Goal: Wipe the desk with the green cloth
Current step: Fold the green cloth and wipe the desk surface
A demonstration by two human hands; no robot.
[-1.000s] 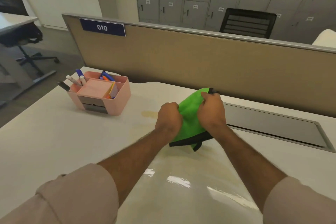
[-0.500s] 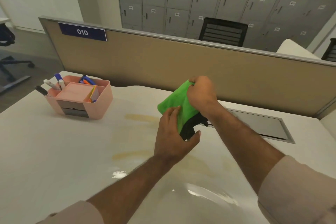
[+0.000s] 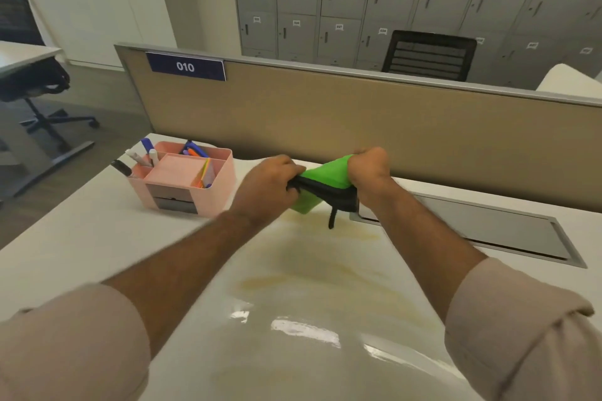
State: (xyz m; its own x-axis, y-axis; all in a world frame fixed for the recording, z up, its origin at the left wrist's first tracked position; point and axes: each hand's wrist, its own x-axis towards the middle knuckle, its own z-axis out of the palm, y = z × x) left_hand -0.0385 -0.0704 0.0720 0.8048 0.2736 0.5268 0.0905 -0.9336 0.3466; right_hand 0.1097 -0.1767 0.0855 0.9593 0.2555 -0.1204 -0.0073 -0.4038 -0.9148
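A: Where is the bright green cloth with black edging point(image 3: 329, 172)?

B: Held up above the glossy white desk point(image 3: 97, 238), stretched between the 2 hands, with a black loop hanging from its lower edge.

A: And the hands?

B: The left hand point(image 3: 270, 187) is clenched on the cloth's left end, the right hand point(image 3: 369, 169) fisted around its right end.

A: What lies beneath?

B: Yellowish streaks of liquid point(image 3: 325, 257) on the desk. The pink plastic desk organiser with pens point(image 3: 182, 182) stands to the left, and the grey metal cable hatch point(image 3: 472, 231) is set in the desk to the right.
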